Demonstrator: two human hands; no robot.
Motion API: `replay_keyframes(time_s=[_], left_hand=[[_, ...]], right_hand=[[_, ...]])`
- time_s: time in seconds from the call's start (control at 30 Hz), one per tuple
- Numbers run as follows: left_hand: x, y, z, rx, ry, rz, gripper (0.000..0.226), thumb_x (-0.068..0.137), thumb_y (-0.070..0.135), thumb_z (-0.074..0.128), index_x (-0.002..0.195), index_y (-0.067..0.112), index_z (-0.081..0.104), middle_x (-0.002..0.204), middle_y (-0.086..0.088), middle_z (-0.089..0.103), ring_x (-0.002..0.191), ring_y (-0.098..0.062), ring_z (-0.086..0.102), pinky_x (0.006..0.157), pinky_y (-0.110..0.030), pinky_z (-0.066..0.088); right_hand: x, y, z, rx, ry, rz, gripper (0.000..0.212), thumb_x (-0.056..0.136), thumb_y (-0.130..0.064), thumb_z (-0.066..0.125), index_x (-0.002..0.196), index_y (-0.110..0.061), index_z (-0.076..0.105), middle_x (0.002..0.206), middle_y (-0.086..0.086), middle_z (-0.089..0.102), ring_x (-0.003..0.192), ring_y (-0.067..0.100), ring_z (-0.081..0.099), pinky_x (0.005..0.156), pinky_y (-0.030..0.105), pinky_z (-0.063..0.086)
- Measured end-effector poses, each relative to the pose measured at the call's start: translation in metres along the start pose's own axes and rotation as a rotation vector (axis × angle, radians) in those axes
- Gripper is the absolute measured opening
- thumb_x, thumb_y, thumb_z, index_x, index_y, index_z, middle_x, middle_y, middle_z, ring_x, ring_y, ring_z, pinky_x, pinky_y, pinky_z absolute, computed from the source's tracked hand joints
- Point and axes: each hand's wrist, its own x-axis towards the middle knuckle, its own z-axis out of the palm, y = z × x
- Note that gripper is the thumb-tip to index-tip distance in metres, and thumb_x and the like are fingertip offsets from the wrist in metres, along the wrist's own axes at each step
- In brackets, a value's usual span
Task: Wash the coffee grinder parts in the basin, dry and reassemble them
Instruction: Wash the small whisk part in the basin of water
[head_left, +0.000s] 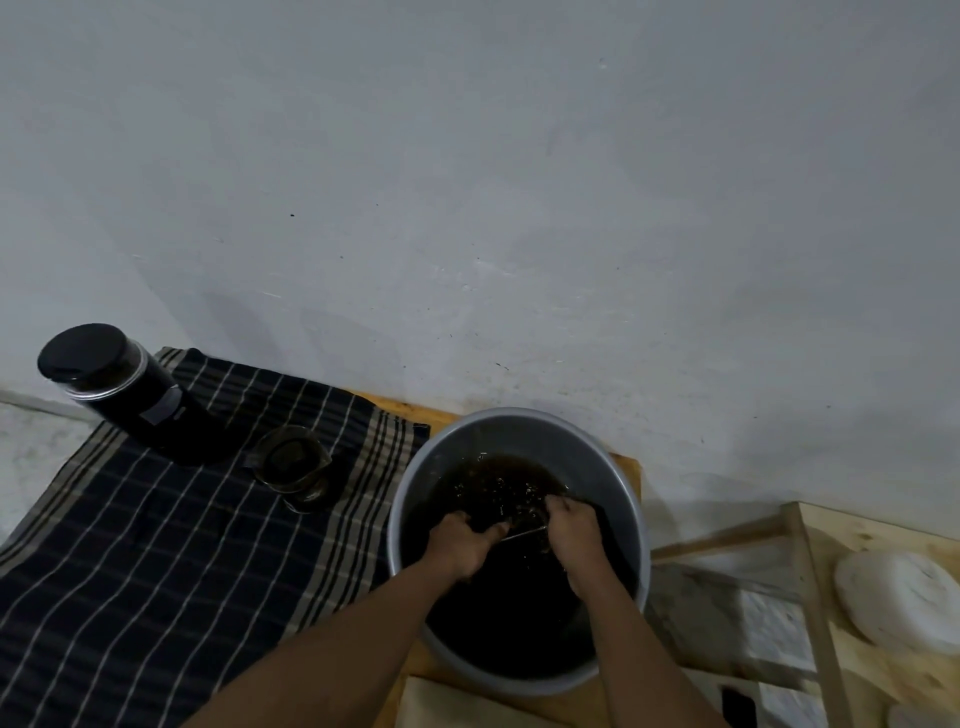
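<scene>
thin silver metal rod (523, 534) spans crosswise between left hand (460, 543) and right hand (574, 530), each gripping an end, in round grey basin (519, 428).

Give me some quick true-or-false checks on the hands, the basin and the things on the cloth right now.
1. The left hand and the right hand are both in the basin. True.
2. The water is clear. False: it is dark brown.
3. The black grinder stands on the striped cloth. True.
4. The glass cup sits in the basin. False: it is on the cloth, left of the basin.
5. The hands hold a thin metal part between them. True.
</scene>
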Motion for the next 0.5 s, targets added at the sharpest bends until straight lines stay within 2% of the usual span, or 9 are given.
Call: replay_keyframes(time_s=[0.1,0.2,0.3,0.37,0.43,0.5], left_hand=[[-0.001,0.002,-0.001,0.001,-0.004,-0.013,0.07,0.091,0.056,0.067,0.141,0.009,0.053,0.133,-0.012,0.064,0.115,-0.028,0.065,0.093,-0.033,0.054],[0.0,0.003,-0.002,-0.016,-0.008,-0.032,0.065,0.092,0.055,0.067,0.137,0.01,0.056,0.126,-0.011,0.067,0.107,-0.027,0.068,0.088,-0.034,0.058],[0.0,0.003,-0.001,-0.081,-0.034,-0.028,0.054,0.091,0.048,0.071,0.13,0.012,0.063,0.114,-0.007,0.071,0.098,-0.024,0.07,0.085,-0.039,0.062],[-0.002,0.004,0.0,-0.089,-0.064,-0.036,0.049,0.092,0.045,0.071,0.128,0.012,0.065,0.111,-0.006,0.072,0.096,-0.023,0.071,0.085,-0.037,0.062],[-0.005,0.005,0.002,-0.117,-0.127,-0.053,0.05,0.095,0.044,0.068,0.133,0.013,0.062,0.114,-0.006,0.07,0.096,-0.022,0.07,0.078,-0.034,0.063],[-0.006,0.006,0.002,-0.109,-0.125,-0.049,0.055,0.095,0.044,0.068,0.139,0.015,0.056,0.12,-0.007,0.067,0.097,-0.022,0.069,0.068,-0.031,0.062]], right_hand=[[-0.001,0.001,-0.001,-0.028,-0.038,-0.008,0.025,0.101,-0.02,0.054,0.092,-0.01,0.074,0.09,0.017,0.073,0.085,0.029,0.068,0.08,0.04,0.053],[-0.002,0.006,-0.004,-0.17,-0.116,-0.059,0.015,0.097,-0.021,0.062,0.089,-0.022,0.075,0.087,0.005,0.075,0.085,0.024,0.071,0.086,0.041,0.056],[0.003,0.016,-0.007,-0.436,-0.071,-0.153,0.014,0.097,-0.016,0.064,0.087,-0.018,0.073,0.08,0.0,0.07,0.08,0.018,0.067,0.083,0.033,0.055],[0.0,0.018,-0.004,-0.566,0.008,-0.172,0.018,0.1,-0.019,0.059,0.083,-0.019,0.065,0.08,0.001,0.067,0.081,0.019,0.065,0.077,0.032,0.053],[-0.006,0.017,0.0,-0.677,0.125,-0.177,0.02,0.104,-0.028,0.051,0.087,-0.02,0.058,0.082,0.001,0.063,0.082,0.023,0.063,0.071,0.032,0.047],[-0.011,0.018,0.005,-0.661,0.13,-0.152,0.024,0.106,-0.032,0.045,0.09,-0.02,0.056,0.079,0.0,0.056,0.08,0.023,0.058,0.072,0.03,0.042]])
